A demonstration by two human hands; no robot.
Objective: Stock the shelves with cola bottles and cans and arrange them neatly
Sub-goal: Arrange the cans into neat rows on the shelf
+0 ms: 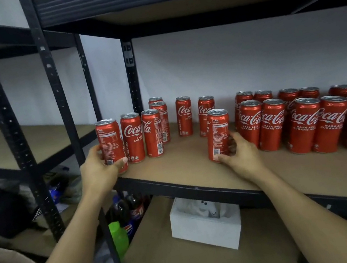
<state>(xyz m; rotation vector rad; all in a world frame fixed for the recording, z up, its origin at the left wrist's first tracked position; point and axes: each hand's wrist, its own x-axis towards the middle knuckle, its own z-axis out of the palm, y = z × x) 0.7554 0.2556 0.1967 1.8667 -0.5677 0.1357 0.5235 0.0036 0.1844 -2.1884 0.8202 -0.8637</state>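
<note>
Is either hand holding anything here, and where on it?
Yes, both. The left hand grips the leftmost can by its lower body; the right hand grips the lone front can near its base.

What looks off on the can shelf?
Nothing spilled or dented. Loose cans at left stand unevenly spaced, labels facing different ways, unlike the tight rows at right. The left hand grips the end can, right hand the lone front can.
</note>
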